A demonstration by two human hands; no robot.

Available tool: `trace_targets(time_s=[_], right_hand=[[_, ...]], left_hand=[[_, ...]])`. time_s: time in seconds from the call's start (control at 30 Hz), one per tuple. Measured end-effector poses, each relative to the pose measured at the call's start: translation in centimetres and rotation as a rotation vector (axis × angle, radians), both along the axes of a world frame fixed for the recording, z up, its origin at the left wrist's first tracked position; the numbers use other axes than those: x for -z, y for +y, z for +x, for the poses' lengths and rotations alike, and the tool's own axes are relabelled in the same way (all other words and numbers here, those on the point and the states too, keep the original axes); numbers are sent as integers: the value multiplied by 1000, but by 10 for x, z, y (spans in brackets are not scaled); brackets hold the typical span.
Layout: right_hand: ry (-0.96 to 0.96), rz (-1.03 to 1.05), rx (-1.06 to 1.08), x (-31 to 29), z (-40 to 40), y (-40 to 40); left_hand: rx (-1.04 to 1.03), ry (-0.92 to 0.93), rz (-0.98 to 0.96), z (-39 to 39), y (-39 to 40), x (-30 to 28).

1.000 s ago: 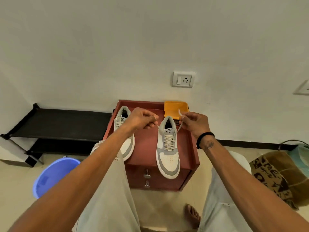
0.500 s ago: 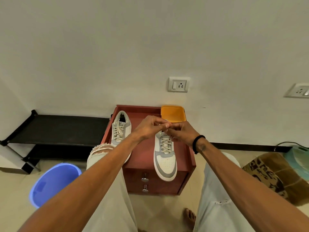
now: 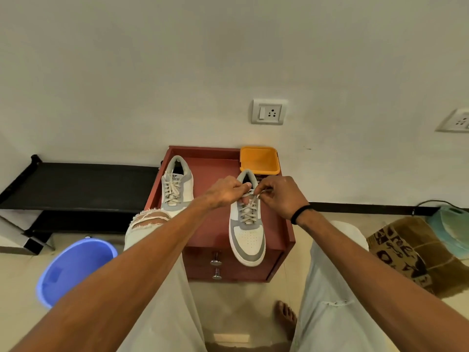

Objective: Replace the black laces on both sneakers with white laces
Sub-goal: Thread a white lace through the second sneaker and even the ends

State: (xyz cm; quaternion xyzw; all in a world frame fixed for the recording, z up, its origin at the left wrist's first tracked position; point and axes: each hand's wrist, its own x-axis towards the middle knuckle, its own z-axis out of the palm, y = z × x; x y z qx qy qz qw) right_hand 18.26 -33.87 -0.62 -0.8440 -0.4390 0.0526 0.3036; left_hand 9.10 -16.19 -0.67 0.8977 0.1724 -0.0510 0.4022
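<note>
Your left hand (image 3: 225, 193) and right hand (image 3: 280, 196) pinch the white lace ends (image 3: 250, 196) on the right sneaker (image 3: 247, 232); tie the knot next.

- My left hand (image 3: 225, 193) and right hand (image 3: 281, 196) cover the tongue and top eyelets of the right sneaker (image 3: 247, 224); lace ends there too small to tell.
- My knee hides the toe of the left sneaker (image 3: 176, 185).
- Second wall socket (image 3: 456, 121), at 3 o'clock, cut by the edge.
- Tongue lettering partly readable only.
</note>
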Motion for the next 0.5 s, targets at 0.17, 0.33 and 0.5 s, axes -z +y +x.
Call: trace_targets(time_s=[0.17, 0.33, 0.5], right_hand=[[-43, 107, 76, 8, -7, 11], [-14, 163, 123, 11, -13, 16], [95, 238, 251, 16, -15, 9]], left_hand=[[-225, -78, -371, 1, -7, 5], [-451, -108, -707, -7, -14, 14], [-816, -307, -1034, -10, -9, 10]])
